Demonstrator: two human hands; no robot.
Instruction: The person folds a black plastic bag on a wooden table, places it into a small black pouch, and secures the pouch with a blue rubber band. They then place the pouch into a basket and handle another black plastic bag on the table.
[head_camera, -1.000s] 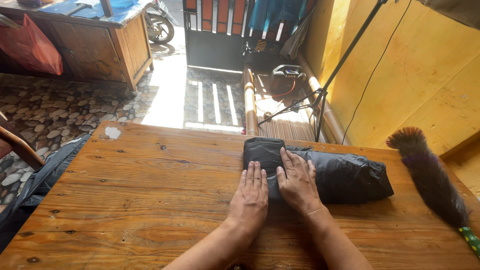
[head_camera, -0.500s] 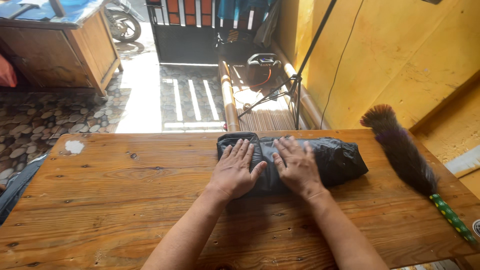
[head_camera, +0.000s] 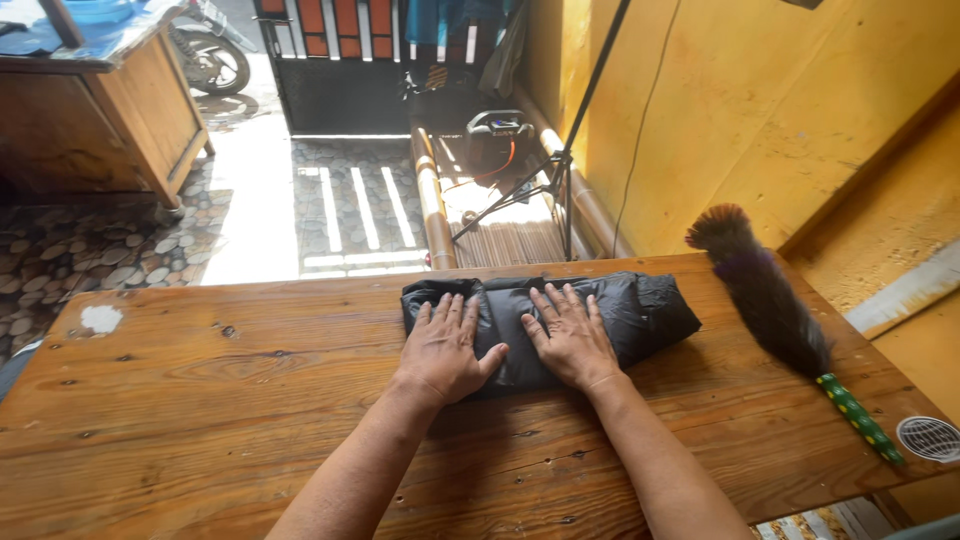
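A folded black garment (head_camera: 640, 310) lies on the wooden table (head_camera: 200, 400) near its far edge. My left hand (head_camera: 445, 347) lies flat on the left part of the garment with fingers spread. My right hand (head_camera: 568, 334) presses flat on its middle, fingers apart and pointing away from me. Both palms rest on the fabric without gripping it. The right end of the bundle sticks out past my right hand.
A dark feather duster (head_camera: 770, 300) with a green patterned handle lies on the table's right side. A round white mesh object (head_camera: 930, 437) sits at the right corner. Beyond the table stand a tripod (head_camera: 560, 170), a wooden cabinet (head_camera: 100, 110) and a yellow wall (head_camera: 800, 110).
My hands have stayed flat on the black garment, shifting slightly along it. The view moved so the bundle and duster sit further to the centre.
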